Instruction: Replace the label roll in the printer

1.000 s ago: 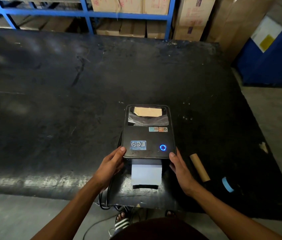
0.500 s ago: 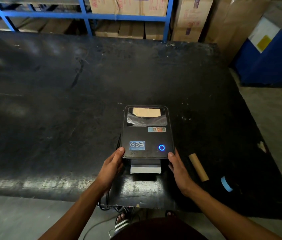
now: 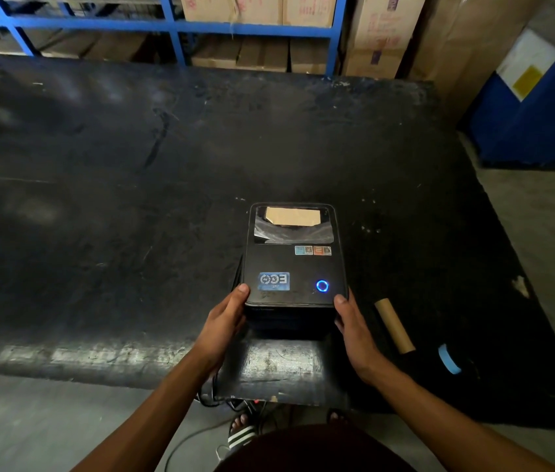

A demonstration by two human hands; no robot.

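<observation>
A black label printer [image 3: 294,264] sits near the front edge of the black table [image 3: 116,199], lid down, with a blue ring light lit on top. Through its top window a tan roll shows. My left hand [image 3: 223,327] grips the printer's front left corner, thumb on the lid. My right hand [image 3: 354,330] holds the front right corner the same way. No white label paper shows at the front slot. An empty brown cardboard core [image 3: 394,325] lies on the table just right of my right hand.
A dark object with a light blue ring [image 3: 449,360] lies right of the core. Cables [image 3: 214,396] hang off the table's front edge. Blue shelving [image 3: 173,25] with cardboard boxes stands behind, and a blue drum [image 3: 541,107] stands at the right.
The white label strip sticking out of the front slot has drawn back into the printer and is gone from view. Both hands stay on the front corners.
</observation>
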